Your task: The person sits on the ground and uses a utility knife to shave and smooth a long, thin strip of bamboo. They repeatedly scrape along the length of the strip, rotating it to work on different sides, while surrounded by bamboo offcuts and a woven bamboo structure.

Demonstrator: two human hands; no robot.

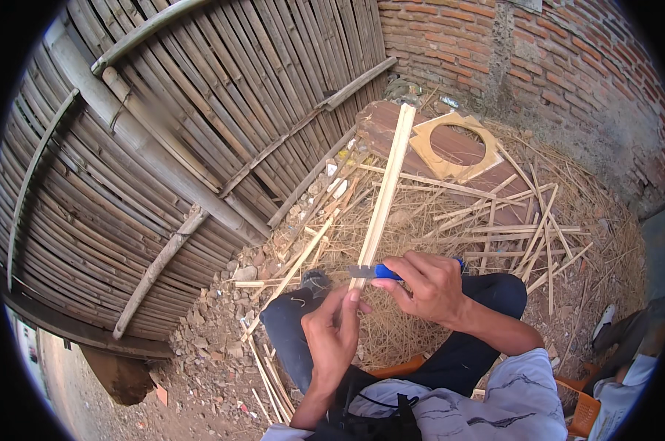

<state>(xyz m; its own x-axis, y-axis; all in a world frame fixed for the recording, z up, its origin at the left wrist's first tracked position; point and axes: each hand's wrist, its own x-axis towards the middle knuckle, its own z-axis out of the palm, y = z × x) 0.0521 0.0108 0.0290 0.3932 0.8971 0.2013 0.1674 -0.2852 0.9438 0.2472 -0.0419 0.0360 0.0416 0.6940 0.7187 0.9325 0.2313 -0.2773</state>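
At the far left stands a slatted bamboo wall [200, 110], its narrow poles tied to cross-pieces, with one thick pole [149, 151] running diagonally across it. Below the wall spreads stony ground [204, 323] strewn with rubble, and several loose strips [274, 386] lie beside the person's left leg [285, 334].

Left of centre, the left hand [330, 334] is closed on the lower end of a pale strip [387, 187], gripping it between thumb and fingers. The strip rises from this hand and leans slightly to the right, its upper end reaching in front of a brown board [380, 123]. Lines run along its length; whether it is one piece or several laid together cannot be told.

Near the lower end of the strip, just above the left thumb, the grey blade of a blue-handled knife [388, 272] lies across the pale surface. The right hand [429, 285] is closed around the handle, its fingers curled and the blade pointing left. Dry straw [399, 327] covers the ground beneath and between the legs.

Farther right, a tan panel [429, 151] with a large round hole rests on the brown board. Beside and below it, thin sticks [545, 220] lie crisscrossed over the straw. Behind them stands a brick wall [545, 62]. At the lower right edge, another person [630, 345] is partly visible near an orange chair [584, 411].
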